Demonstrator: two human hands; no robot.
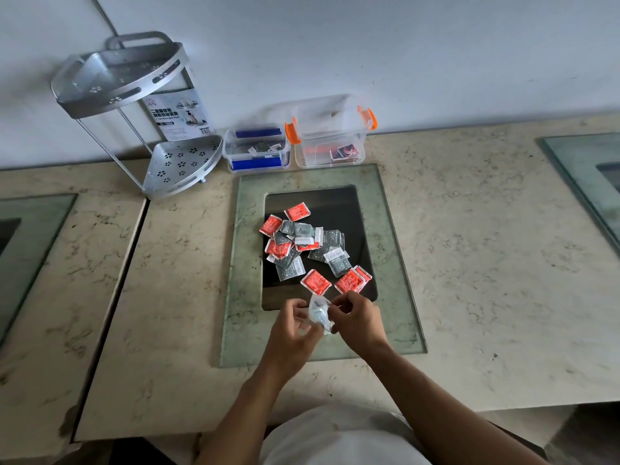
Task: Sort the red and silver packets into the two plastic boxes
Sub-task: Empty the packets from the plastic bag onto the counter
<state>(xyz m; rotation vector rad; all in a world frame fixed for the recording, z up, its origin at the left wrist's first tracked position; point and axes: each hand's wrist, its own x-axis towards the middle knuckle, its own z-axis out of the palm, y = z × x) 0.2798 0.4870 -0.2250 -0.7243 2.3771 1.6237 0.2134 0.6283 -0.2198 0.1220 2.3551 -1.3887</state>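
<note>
Marble-patterned worktop [469,263] spreads out under and around both my hands, pale beige with dark veins. Set into it, just beyond my fingers, lies a green glass panel [396,250] with a dark rectangular middle. Far off past my left hand, against the white wall, stands a two-tier metal corner rack [124,105] with its printed card label still attached.

Straight ahead of my hands at the wall sit the two plastic boxes side by side, nearly touching: the taller clear box with orange clips [330,135] on the right, a red packet lying on its floor, and the lower clear box with blue clips [256,149] on the left, with a few dark packets inside.

Between the boxes and my hands, on the dark middle of the panel, lies the pile of red and silver packets [312,246], mixed and overlapping, the nearest red ones just beyond my right fingertips.

My left hand [292,333] and right hand [359,323] meet over the panel's near edge, both pinching one silver packet [318,313] between their fingertips; it is blurred and looks crumpled.
</note>
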